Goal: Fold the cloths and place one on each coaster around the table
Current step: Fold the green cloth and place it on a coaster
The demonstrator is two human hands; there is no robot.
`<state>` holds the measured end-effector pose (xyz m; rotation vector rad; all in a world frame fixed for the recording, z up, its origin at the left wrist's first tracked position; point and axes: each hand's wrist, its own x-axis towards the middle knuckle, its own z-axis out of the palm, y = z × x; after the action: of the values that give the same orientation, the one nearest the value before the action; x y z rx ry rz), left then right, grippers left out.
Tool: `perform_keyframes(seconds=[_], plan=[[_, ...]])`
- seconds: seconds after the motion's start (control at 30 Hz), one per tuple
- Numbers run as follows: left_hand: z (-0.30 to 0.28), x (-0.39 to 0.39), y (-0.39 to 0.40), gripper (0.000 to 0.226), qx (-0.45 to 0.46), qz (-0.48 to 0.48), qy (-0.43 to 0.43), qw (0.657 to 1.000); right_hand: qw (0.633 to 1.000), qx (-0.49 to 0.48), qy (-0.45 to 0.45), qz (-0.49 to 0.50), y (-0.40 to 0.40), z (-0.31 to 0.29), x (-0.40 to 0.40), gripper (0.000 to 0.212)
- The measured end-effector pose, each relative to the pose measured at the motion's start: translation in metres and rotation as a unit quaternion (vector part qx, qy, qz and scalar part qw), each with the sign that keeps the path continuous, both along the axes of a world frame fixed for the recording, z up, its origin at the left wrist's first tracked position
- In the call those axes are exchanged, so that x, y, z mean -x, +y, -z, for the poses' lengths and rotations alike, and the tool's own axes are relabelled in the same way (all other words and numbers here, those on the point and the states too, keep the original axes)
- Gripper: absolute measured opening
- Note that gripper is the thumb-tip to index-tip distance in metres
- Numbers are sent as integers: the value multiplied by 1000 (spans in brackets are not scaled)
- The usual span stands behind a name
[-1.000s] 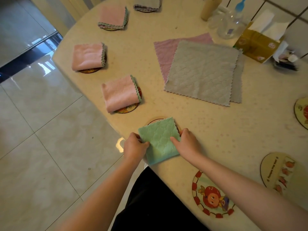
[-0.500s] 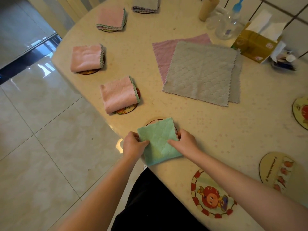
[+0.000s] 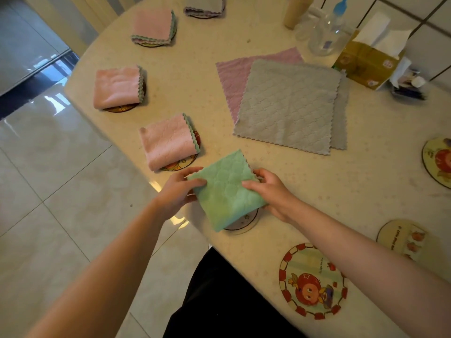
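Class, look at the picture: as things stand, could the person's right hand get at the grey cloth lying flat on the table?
Probably yes. The right hand now holds the green cloth, but only bare table lies between it and the grey cloth, whose top is uncovered.

A home dining corner, by the look of it.
A rounded cream worktop (image 3: 366, 181) stands over glossy floor tiles (image 3: 61, 215), against a tiled wall (image 3: 434, 25); on it sit cartoon fruit coasters (image 3: 313, 281), a tissue box (image 3: 363, 62), a clear bottle with a blue cap (image 3: 329, 37) and soft household cloths (image 3: 288, 103).
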<state>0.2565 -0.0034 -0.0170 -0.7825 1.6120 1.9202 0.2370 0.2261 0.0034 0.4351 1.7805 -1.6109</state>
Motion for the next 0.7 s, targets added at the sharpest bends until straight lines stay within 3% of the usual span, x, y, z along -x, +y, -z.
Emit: perform_keyframes(seconds=[0.1, 0.2, 0.5, 0.7], plan=[[7, 9, 7, 27, 117, 65, -21, 991, 990, -134, -9, -35, 6, 16, 3, 21], [13, 10, 15, 28, 169, 139, -28, 975, 959, -260, 40, -107, 15, 27, -1, 22], [26, 9, 10, 29, 293, 208, 31, 933, 922, -334, 92, -172, 29, 44, -16, 24], [19, 28, 9, 28, 475, 345, 131, 799, 909, -341, 102, -217, 39, 42, -4, 19]])
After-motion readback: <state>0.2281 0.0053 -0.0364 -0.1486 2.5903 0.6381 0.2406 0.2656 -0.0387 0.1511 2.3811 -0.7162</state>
